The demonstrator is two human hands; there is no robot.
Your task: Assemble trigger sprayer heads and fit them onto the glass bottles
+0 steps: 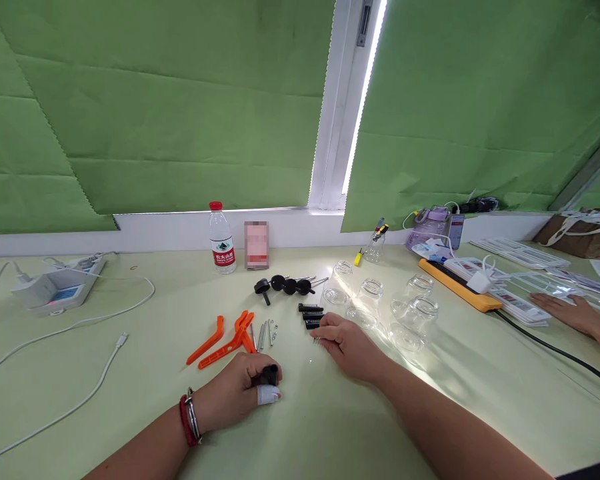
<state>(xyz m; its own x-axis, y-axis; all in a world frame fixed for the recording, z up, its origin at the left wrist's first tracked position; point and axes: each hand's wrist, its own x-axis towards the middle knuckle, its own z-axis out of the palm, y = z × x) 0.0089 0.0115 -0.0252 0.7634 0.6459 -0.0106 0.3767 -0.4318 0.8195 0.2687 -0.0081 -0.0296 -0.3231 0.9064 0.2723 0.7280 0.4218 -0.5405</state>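
My left hand [237, 390], with white tape on one finger, is closed around a small black hollow plastic part [270, 375]. My right hand [347, 343] has its fingers pinched together low over the table, beside a short stack of black parts with springs [311, 313]. Something thin and silvery shows under those fingertips; I cannot make out what it is. Ahead of my left hand lie orange plastic handles [230, 343] with metal screws [265, 335] and small nuts [275, 330] to their right. Farther back are several round black knobs [290, 287] with metal rods.
Several clear glass jars [413, 327] stand right of my right hand. A water bottle [223, 240] and a pink box [257, 245] are at the back. White cables [80, 327] cross the left side. An orange power strip [460, 285] and another person's hand [567, 312] are at right.
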